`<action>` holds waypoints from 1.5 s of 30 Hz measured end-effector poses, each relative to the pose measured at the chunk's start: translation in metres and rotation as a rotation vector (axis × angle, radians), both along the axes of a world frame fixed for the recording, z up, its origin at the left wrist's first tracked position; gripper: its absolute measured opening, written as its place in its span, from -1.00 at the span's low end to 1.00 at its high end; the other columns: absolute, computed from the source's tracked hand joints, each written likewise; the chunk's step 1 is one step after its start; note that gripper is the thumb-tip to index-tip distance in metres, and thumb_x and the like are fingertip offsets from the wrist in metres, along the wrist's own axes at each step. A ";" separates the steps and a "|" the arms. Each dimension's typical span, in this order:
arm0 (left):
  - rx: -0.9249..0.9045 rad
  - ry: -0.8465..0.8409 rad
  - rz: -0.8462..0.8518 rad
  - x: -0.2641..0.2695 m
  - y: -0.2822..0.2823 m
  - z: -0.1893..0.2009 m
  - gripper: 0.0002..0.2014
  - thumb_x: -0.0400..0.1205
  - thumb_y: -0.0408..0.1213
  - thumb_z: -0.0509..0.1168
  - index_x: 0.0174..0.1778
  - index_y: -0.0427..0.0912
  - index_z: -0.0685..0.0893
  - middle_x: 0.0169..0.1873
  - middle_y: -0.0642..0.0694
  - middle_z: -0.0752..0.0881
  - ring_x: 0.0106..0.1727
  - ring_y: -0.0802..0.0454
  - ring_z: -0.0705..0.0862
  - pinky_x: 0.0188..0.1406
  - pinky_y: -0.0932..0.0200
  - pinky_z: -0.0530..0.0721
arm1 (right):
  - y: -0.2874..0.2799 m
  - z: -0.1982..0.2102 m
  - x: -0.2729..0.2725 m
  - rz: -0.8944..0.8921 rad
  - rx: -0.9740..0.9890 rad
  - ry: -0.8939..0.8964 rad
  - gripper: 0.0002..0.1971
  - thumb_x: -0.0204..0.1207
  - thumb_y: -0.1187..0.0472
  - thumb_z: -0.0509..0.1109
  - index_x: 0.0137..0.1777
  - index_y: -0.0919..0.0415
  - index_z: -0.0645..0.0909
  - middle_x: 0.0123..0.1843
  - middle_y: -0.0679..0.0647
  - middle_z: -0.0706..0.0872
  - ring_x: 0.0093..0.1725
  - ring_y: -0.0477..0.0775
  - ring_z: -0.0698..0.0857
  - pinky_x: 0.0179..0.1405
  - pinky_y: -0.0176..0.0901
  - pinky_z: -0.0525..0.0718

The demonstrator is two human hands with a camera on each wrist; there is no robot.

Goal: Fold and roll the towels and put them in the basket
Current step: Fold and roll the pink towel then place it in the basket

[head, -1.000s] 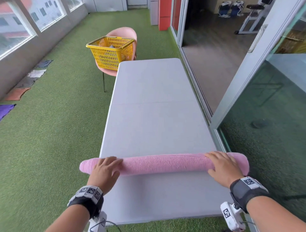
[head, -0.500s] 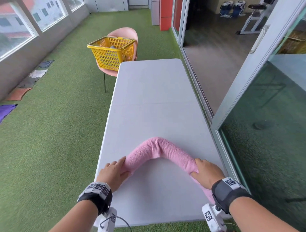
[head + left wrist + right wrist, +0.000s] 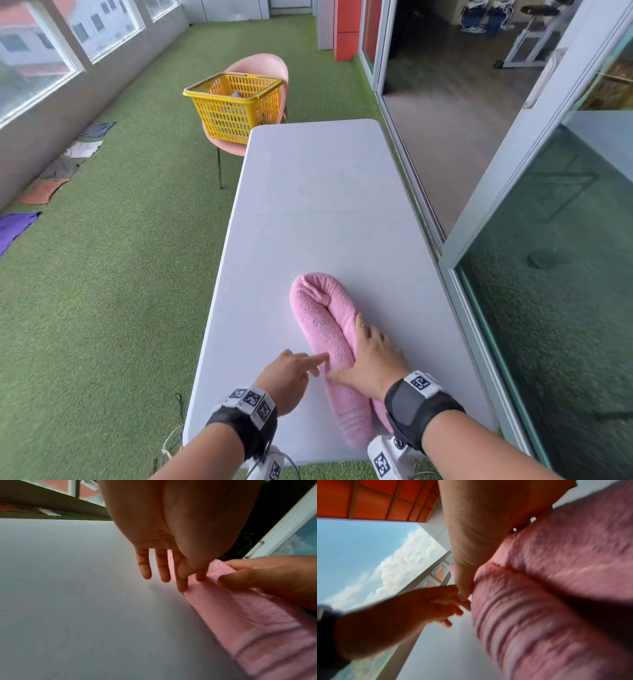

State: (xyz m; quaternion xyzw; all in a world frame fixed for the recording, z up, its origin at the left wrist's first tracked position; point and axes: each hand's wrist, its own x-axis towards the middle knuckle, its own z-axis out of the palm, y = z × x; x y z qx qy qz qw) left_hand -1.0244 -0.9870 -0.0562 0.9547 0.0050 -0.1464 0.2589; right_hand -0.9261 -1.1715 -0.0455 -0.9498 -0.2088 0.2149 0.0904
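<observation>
A rolled pink towel (image 3: 322, 318) lies on the near half of the white table (image 3: 325, 192), bent double with its two halves side by side and the bend pointing away from me. My right hand (image 3: 371, 359) lies on top of both halves and presses them down, its thumb on the left side. My left hand (image 3: 291, 373) is just left of the roll, and its straight fingertips (image 3: 181, 586) touch the towel (image 3: 240, 622). The right wrist view shows the towel (image 3: 547, 601) under my palm. A yellow basket (image 3: 236, 113) stands on a pink chair (image 3: 270, 68) past the table's far left corner.
Something grey lies in the basket. Several cloths lie on the green turf by the left wall, among them a purple one (image 3: 15, 228) and an orange one (image 3: 42, 192). A glass sliding door (image 3: 513, 178) runs close along the table's right side.
The roll lay straight across the table, then bent into a V. Both hands have come together, so its two ends now lie side by side near me.
</observation>
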 end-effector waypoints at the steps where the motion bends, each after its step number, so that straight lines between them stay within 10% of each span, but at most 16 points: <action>1: 0.029 -0.030 -0.031 0.000 0.000 -0.002 -0.37 0.68 -0.43 0.01 0.55 0.36 0.43 0.22 0.17 0.67 0.17 0.10 0.46 0.28 0.03 0.56 | 0.003 -0.002 -0.003 0.018 -0.040 -0.068 0.42 0.06 -0.64 0.35 0.75 0.14 -0.19 0.56 0.17 0.37 0.46 0.25 0.47 0.36 0.20 0.52; 5: 0.235 -0.216 -0.207 0.005 0.000 0.000 -0.42 0.56 -0.29 0.24 0.33 0.55 0.51 0.20 0.17 0.52 0.22 0.05 0.44 0.20 0.08 0.51 | 0.006 -0.012 -0.009 0.129 -0.134 -0.191 0.31 0.20 -0.46 0.41 0.75 0.18 -0.21 0.67 0.23 0.22 0.52 0.28 0.35 0.40 0.24 0.44; 9: 0.314 -0.336 -0.209 0.017 -0.002 0.010 -0.57 0.36 -0.03 0.44 0.17 0.33 0.65 0.23 0.14 0.56 0.35 0.00 0.48 0.45 -0.08 0.50 | 0.000 -0.011 -0.004 0.282 -0.113 -0.179 0.21 0.29 -0.27 0.44 0.76 0.10 -0.25 0.76 0.21 0.04 0.66 0.26 0.18 0.61 0.30 0.23; 15: 0.403 -0.101 -0.189 0.029 0.003 0.015 -0.12 0.34 0.21 0.51 0.57 0.24 0.26 0.68 0.04 0.15 0.73 -0.12 0.02 0.69 -0.28 -0.06 | -0.014 -0.007 0.004 0.466 -0.064 -0.160 0.05 0.44 -0.03 0.44 0.77 -0.04 -0.20 0.81 0.05 -0.06 0.77 0.17 -0.05 0.72 0.28 -0.11; 19: 0.502 -0.054 -0.115 0.021 0.011 0.009 0.22 0.17 0.28 0.55 0.66 0.33 -0.07 0.72 0.01 0.05 0.67 -0.23 0.10 0.52 -0.31 0.26 | -0.026 -0.003 0.015 0.444 -0.103 -0.136 0.09 0.35 -0.16 0.44 0.73 -0.23 -0.23 0.80 0.02 -0.13 0.77 0.21 -0.10 0.71 0.32 -0.17; 25: 0.493 0.062 0.071 0.016 0.019 0.008 0.28 0.14 0.36 0.47 0.66 0.30 -0.21 0.47 0.03 0.34 0.33 -0.16 0.42 0.12 -0.14 0.59 | -0.041 -0.010 0.027 0.294 -0.221 -0.080 0.44 -0.07 -0.56 0.46 0.70 -0.24 -0.36 0.76 0.10 0.02 0.73 0.31 0.05 0.58 0.50 0.12; 33: 0.378 0.069 0.244 -0.011 0.014 0.011 -0.09 0.18 0.35 0.38 0.47 0.29 0.24 0.20 0.07 0.47 0.23 -0.08 0.47 0.01 -0.11 0.64 | -0.023 -0.001 0.017 0.277 -0.073 -0.012 -0.04 0.16 -0.22 0.44 0.59 -0.24 0.11 0.37 -0.05 0.44 0.36 0.14 0.42 0.29 0.14 0.53; 45: 0.400 0.015 0.301 -0.068 0.144 0.021 -0.10 0.23 0.35 0.40 0.48 0.23 0.23 0.22 0.04 0.51 0.23 -0.07 0.49 0.20 -0.15 0.59 | 0.109 0.011 -0.018 0.351 -0.014 -0.014 -0.09 0.12 -0.20 0.36 0.56 -0.31 0.14 0.27 -0.11 0.46 0.32 0.08 0.44 0.23 0.04 0.60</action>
